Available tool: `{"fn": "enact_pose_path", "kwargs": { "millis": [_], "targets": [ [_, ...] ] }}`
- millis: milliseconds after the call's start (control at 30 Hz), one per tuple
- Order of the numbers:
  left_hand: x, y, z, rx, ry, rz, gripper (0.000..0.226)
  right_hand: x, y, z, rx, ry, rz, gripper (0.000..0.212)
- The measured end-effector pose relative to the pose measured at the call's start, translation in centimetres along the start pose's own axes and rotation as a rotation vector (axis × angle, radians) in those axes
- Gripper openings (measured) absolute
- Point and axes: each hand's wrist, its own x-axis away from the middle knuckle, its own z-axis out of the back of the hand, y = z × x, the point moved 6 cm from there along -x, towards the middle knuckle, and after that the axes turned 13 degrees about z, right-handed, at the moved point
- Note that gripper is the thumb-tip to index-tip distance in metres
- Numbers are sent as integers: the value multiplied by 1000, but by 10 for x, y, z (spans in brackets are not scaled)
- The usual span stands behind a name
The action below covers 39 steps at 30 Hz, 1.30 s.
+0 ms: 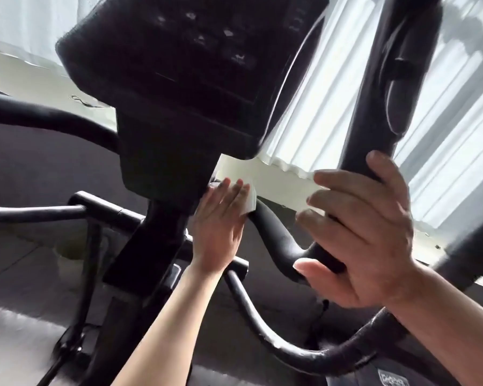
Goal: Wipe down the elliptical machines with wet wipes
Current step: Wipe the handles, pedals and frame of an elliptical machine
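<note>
- The left hand (218, 218), frame centre, presses a wet wipe (250, 203) with straight fingers against the post under the console (179, 71); its grip is flat, not clenched.
- The right hand (360, 235) has its grip wrapped around the handlebar (279, 235).
- Risk, as a guess: the wipe slips from under the flat fingers.
- Dark floor below; pale curtains (332, 107) behind.

White wipe (250, 203) against black elliptical (179, 79)
</note>
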Motion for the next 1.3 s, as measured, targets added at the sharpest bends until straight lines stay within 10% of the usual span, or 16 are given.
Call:
{"fn": "enact_pose_path", "kwargs": {
  "millis": [233, 433, 733, 833, 1033, 1300],
  "targets": [
    [2, 26, -1, 465, -67, 301, 35, 4, 2, -2, -3, 100, -26, 45],
    [34, 50, 8, 1283, -339, 1055, 33, 1, 2, -2, 29, 121, -29, 47],
    [54, 104, 90, 1529, -410, 1009, 33, 3, 1, -2, 66, 88, -47, 45],
    [26, 78, 101, 1340, -175, 884, 33, 2, -1, -1, 66, 79, -46, 44],
    [-29, 26, 28, 149, -147, -176, 31, 3, -1, -1, 74, 69, -43, 41],
    [-30, 32, 10, 585, -548, 559, 34, 5, 2, -2, 57, 93, -27, 39]
  ]
}}
